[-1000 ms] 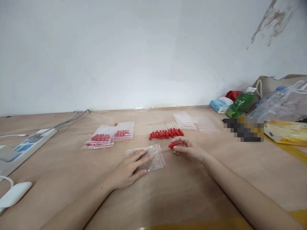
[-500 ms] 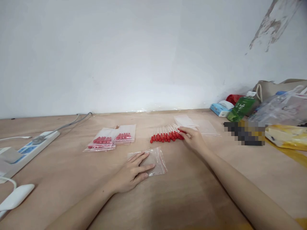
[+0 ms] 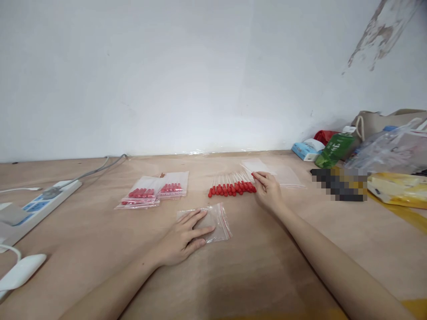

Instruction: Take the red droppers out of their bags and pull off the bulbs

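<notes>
My left hand lies flat, fingers stretched, on a clear zip bag with a red seal strip on the wooden table. Behind it, a row of several droppers with red bulbs lies side by side. My right hand is at the right end of that row. Its fingertips are pinched on a red-bulbed dropper there.
Two filled bags of red droppers lie at the left, and empty clear bags behind my right hand. A power strip and a white device sit far left. A green bottle, tissue pack, plastic bags and yellow package crowd the right.
My right hand has moved from the mouth of the zip bag back to the right end of the dropper row. My left hand has stayed flat on the bag.
</notes>
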{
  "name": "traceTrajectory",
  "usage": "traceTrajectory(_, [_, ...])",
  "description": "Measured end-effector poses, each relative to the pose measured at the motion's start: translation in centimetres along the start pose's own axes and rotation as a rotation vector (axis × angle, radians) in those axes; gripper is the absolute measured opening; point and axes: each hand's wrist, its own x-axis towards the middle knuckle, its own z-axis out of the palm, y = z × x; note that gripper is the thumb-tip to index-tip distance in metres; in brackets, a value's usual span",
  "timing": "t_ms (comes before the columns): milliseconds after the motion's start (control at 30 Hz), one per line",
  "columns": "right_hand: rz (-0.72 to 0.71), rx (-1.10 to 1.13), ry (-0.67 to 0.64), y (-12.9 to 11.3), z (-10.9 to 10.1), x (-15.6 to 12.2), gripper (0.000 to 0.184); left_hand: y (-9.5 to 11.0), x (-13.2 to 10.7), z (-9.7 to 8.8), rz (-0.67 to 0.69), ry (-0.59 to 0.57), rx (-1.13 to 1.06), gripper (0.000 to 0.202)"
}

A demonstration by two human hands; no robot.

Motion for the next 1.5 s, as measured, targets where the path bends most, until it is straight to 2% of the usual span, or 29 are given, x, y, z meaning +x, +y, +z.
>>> traceTrajectory(100, [-0.002,0.018,0.071,-1.8,0.2,0.1,0.03,0.0,0.0,0.0,-0.006,-0.005,0.008,0.039])
traceTrajectory(233, [-0.057,0.047,-0.048,-4.3,1.5,0.3,0.026,0.2,-0.1,-0.1,0.001,0.013,0.004,0.038])
traceTrajectory(400, [-0.047,-0.151,-0.134,-4.9,3.9,0.2,0.02,0.2,-0.1,0.0,-0.001,0.031,-0.003,0.038])
traceTrajectory(533, [-0.085,-0.232,-0.111,-5.9,3.4,-0.9,0.017,0.2,-0.1,0.0,-0.008,0.025,-0.004,0.041])
traceTrajectory(633, [-0.067,-0.14,-0.194,-7.8,2.0,-2.4,0.022,0.2,-0.1,0.0,-0.031,0.025,-0.01,0.05])
traceTrajectory(733, [0.123,-0.068,-0.348,-9.6,1.2,-4.0,0.032,0.3,-0.1,-0.1,-0.049,0.033,-0.021,0.055])
traceTrajectory(833, [0.273,-0.068,-0.468,-10.5,1.7,-5.0,0.033,0.6,-0.1,-0.2,-0.05,0.05,-0.04,0.057])
traceTrajectory(900, [0.288,-0.042,-0.476,-10.5,2.3,-5.5,0.026,0.7,-0.1,-0.2,-0.044,0.057,-0.051,0.057])
traceTrajectory(1000, [0.27,0.227,-0.454,-10.2,3.0,-5.9,0.021,0.7,-0.2,-0.2,-0.045,0.084,-0.061,0.058])
traceTrajectory(1067, [0.347,0.487,-0.471,-9.9,2.8,-5.8,0.025,0.5,-0.3,-0.1,-0.065,0.14,-0.059,0.058])
traceTrajectory(1133, [0.477,0.646,-0.401,-9.2,1.9,-4.9,0.029,0.3,-0.4,0.1,-0.101,0.22,-0.046,0.055])
traceTrajectory(1167, [0.526,0.666,-0.308,-8.6,1.1,-4.2,0.033,0.2,-0.5,0.2,-0.125,0.264,-0.037,0.053])
traceTrajectory(1267, [0.569,0.611,0.131,-5.4,-2.4,-1.0,0.052,-0.7,-0.5,0.5,-0.2,0.412,0.014,0.048])
traceTrajectory(1333, [0.492,0.488,0.43,-2.7,-5.1,1.0,0.042,-1.8,-0.5,0.5,-0.232,0.508,0.092,0.045])
traceTrajectory(1367, [0.39,0.372,0.594,-1.3,-6.3,1.7,0.031,-2.5,-0.4,0.4,-0.243,0.546,0.145,0.044])
traceTrajectory(1400, [0.27,0.235,0.69,0.0,-7.3,2.1,0.023,-3.2,-0.4,0.2,-0.256,0.576,0.204,0.042])
traceTrajectory(1433, [0.171,0.095,0.691,1.3,-8.0,2.2,0.017,-4.1,-0.4,0.0,-0.273,0.6,0.262,0.041])
traceTrajectory(1500, [0.063,-0.146,0.51,3.7,-8.6,1.5,0.015,-5.8,-0.5,-0.5,-0.339,0.625,0.36,0.038])
